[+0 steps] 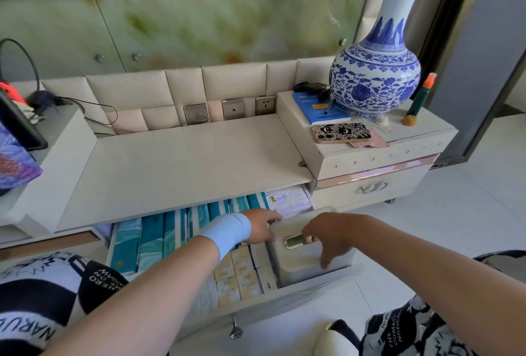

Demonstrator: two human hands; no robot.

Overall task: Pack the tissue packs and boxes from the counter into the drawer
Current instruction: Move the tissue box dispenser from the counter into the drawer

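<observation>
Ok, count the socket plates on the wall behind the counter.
3, in a row on the padded back panel: left plate, middle plate, right plate nearest the vase. None seems hidden.

Drawer (284, 301) pulled open below desk (185, 162). Contents: row of teal tissue packs (150, 239) standing on edge across the left and middle; small yellow and white packs (242, 273) stacked at the front; one white pack (290, 199) at the far right corner. White tissue box (301, 259) with gold-rimmed slot sits at the drawer's right end. Left hand (260, 227), pale blue wristband (225, 231) on the wrist, holds the box at its far left corner. Right hand (327, 233) grips it from above, fingertips at the slot, thumb down the near face. Raised cabinet to the right carries blue-and-white vase (375, 71), blue book (313, 108), phone (340, 132), green bottle (419, 96).
</observation>
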